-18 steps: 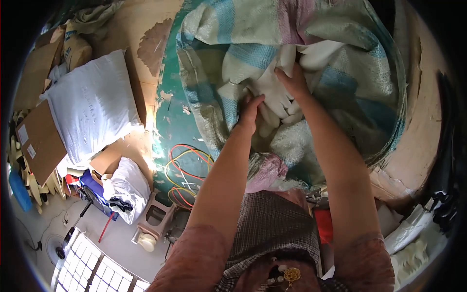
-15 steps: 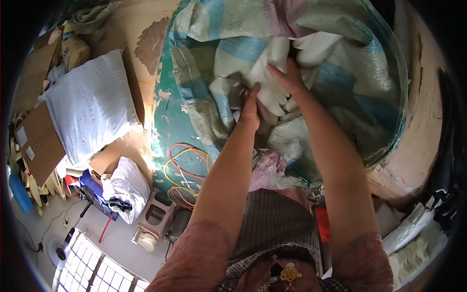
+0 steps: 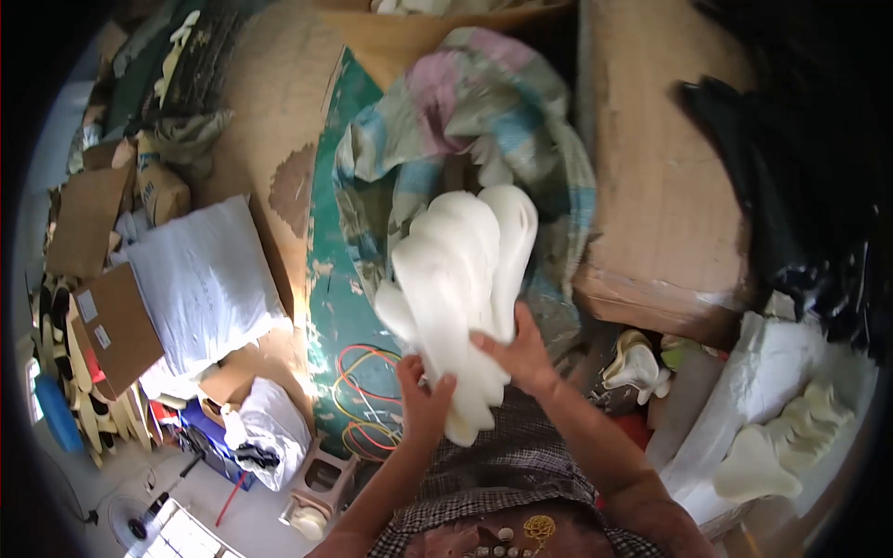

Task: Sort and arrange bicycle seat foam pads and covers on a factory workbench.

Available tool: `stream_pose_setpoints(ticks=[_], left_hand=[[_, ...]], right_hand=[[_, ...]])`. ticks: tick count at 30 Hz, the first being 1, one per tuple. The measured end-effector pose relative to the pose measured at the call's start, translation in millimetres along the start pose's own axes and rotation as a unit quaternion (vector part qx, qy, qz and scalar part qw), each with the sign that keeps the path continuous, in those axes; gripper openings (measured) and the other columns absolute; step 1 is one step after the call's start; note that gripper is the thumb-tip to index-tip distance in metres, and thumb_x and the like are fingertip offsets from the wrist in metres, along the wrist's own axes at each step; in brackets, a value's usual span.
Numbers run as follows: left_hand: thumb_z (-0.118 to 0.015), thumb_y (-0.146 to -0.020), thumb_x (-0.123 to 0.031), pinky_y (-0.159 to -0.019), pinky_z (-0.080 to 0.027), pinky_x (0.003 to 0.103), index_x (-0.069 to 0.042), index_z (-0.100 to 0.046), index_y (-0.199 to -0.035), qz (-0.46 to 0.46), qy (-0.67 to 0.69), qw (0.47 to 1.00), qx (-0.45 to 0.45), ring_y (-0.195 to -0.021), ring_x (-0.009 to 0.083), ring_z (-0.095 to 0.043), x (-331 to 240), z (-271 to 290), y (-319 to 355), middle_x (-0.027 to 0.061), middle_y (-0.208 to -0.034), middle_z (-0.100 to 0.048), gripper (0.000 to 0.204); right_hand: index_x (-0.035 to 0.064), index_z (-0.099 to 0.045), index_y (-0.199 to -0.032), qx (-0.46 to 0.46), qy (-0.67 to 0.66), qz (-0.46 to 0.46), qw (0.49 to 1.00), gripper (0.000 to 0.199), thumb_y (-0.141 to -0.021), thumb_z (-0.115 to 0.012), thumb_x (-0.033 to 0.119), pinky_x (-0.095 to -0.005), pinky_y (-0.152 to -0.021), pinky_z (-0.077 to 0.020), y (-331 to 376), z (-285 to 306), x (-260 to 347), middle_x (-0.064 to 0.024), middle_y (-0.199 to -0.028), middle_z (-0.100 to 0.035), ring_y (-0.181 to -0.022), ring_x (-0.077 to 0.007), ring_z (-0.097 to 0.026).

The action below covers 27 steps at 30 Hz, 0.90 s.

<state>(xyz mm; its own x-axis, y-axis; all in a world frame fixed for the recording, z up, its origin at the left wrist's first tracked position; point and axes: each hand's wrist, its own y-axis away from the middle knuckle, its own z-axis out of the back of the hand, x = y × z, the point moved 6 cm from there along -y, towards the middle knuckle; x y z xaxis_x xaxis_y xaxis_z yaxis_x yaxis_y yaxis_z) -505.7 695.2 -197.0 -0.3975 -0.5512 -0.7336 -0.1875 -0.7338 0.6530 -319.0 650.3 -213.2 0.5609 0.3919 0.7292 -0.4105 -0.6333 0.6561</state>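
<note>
A stack of white foam insoles (image 3: 460, 279) is fanned out in front of me, lifted above a large woven sack (image 3: 446, 121) in faded blue, pink and green. My left hand (image 3: 423, 400) grips the lower end of the stack from the left. My right hand (image 3: 516, 353) clasps it from the right, fingers across the top piece. The open sack lies behind the stack on a green worn surface (image 3: 330, 279).
A big cardboard box (image 3: 651, 167) stands to the right of the sack. White sacks (image 3: 200, 279) and flat cartons (image 3: 112, 321) lie at left. Coloured wire loops (image 3: 367, 391) sit on the green surface. More white foam shapes (image 3: 772, 446) lie at lower right.
Both hands were reaching deep into the sack; now they have drawn back toward me, holding a stack of white insoles clear of it.
</note>
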Motion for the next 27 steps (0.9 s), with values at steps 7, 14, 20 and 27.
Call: stream_pose_setpoints(ticks=[7,14,20,27], left_hand=[[-0.078,-0.070,-0.037,-0.099,-0.037,0.042,-0.006,-0.025,-0.130,-0.406,0.019,0.883,0.234,-0.121,0.0286,-0.039,-162,-81,111,0.0187,-0.136,-0.031,0.085],[-0.070,-0.076,-0.025,-0.101,-0.031,0.040,-0.003,-0.030,-0.130,-0.460,0.013,0.731,0.503,-0.117,0.0246,-0.041,-242,-302,311,0.0140,-0.129,-0.038,0.070],[-0.066,-0.073,-0.012,-0.101,-0.033,0.035,-0.001,-0.037,-0.127,-0.356,0.025,0.684,0.636,-0.111,0.0215,-0.045,-220,-439,495,0.0116,-0.121,-0.045,0.062],[-0.068,-0.065,-0.011,-0.095,-0.041,0.030,0.003,-0.041,-0.129,-0.268,-0.086,0.565,0.776,-0.105,0.0182,-0.053,-172,-508,618,0.0102,-0.117,-0.049,0.071]], right_hand=[[0.0001,-0.034,-0.125,-0.089,-0.129,0.296,0.942,0.077,-0.068,-0.082,0.019,-0.0339,-0.092,-0.0436,152,88,118,-0.0114,-0.113,-0.051,-0.106,-0.0194,-0.051],[0.0039,-0.037,-0.125,-0.274,-0.376,0.448,0.763,0.070,-0.075,-0.076,0.033,-0.0326,-0.089,-0.0446,365,310,151,-0.0092,-0.113,-0.052,-0.104,-0.0175,-0.051],[0.0065,-0.032,-0.135,-0.419,-0.435,0.555,0.573,0.058,-0.091,-0.057,0.034,-0.0366,-0.090,-0.0501,569,476,60,-0.0099,-0.124,-0.052,-0.107,-0.0217,-0.056],[0.0111,-0.052,-0.124,-0.348,-0.599,0.544,0.473,0.048,-0.091,-0.052,0.046,-0.0343,-0.088,-0.0514,627,597,15,-0.0028,-0.116,-0.060,-0.104,-0.0211,-0.059]])
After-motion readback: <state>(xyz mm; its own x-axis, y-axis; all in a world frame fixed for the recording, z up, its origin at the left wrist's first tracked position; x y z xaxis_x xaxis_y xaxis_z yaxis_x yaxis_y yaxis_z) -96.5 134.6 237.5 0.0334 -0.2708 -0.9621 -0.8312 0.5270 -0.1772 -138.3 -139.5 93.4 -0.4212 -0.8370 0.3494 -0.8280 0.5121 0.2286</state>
